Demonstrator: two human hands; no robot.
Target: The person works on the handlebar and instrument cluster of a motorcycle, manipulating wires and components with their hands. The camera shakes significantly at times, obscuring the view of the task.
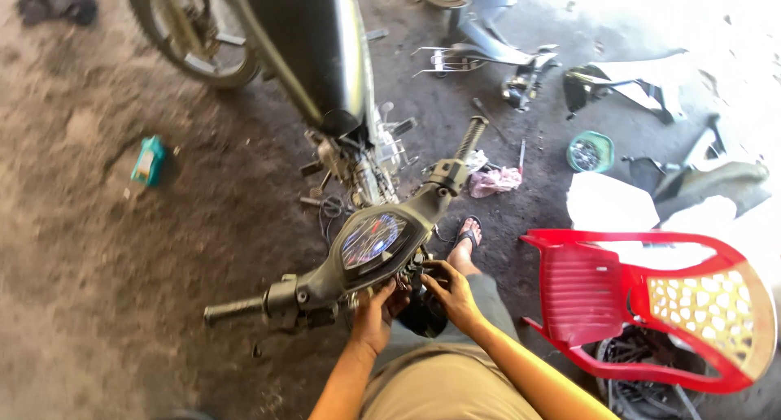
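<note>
A stripped motorcycle stands in front of me, its handlebar (pixel 325 274) running from lower left to upper right with a round speedometer cluster (pixel 373 239) in the middle. My left hand (pixel 376 313) reaches up under the cluster, fingers curled into the wiring there. Beside it, my right hand (pixel 450 294) grips a dark part (pixel 423 316) just below the cluster. What exactly the left fingers pinch is hidden. My sandalled foot (pixel 466 243) rests on the ground beyond the hands.
A red plastic chair (pixel 651 306) stands at my right over a tyre (pixel 643 391). Bike panels (pixel 634 82), a green bowl (pixel 590 152), a pink rag (pixel 496 180) and tools lie on the dirt floor ahead. A teal bottle (pixel 149 160) lies at the left.
</note>
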